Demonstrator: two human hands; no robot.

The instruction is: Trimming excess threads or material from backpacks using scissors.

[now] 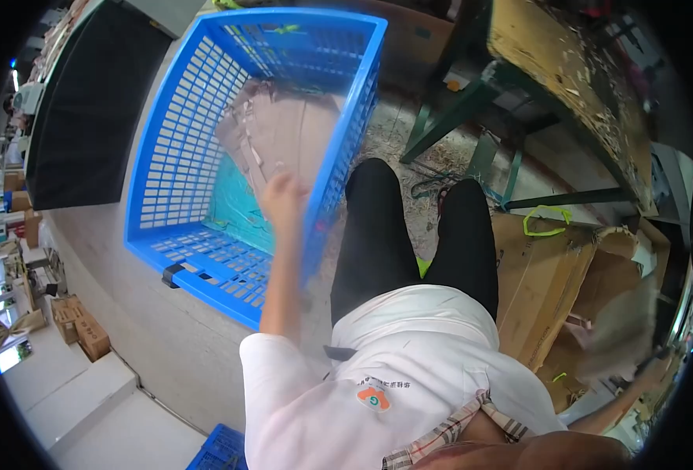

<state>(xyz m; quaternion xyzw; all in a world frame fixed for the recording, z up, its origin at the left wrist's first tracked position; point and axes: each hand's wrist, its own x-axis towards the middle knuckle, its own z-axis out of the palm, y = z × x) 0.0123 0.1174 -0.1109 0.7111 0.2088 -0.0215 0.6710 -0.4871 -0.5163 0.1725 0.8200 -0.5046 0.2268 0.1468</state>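
My left hand (282, 197) is over the big blue plastic basket (166, 172), just in front of a stack of brownish-pink fabric pieces (284, 125). Its fingers look curled in and are slightly blurred; whether they grip the fabric cannot be made out. A turquoise plastic sheet (237, 200) lies under the stack on the basket's floor. Out to the right, my right hand (660, 364) is closed on a greyish fabric piece (620, 333), smeared by motion, above an open cardboard box (573, 368).
A worn wooden table with green legs (472, 102) stands ahead on the right, with scraps on the floor below. Flattened cardboard (542, 266) lies beside my legs. At the left are a black-covered block (88, 110) and small cartons (80, 325). Another blue basket (220, 449) is at the lower edge.
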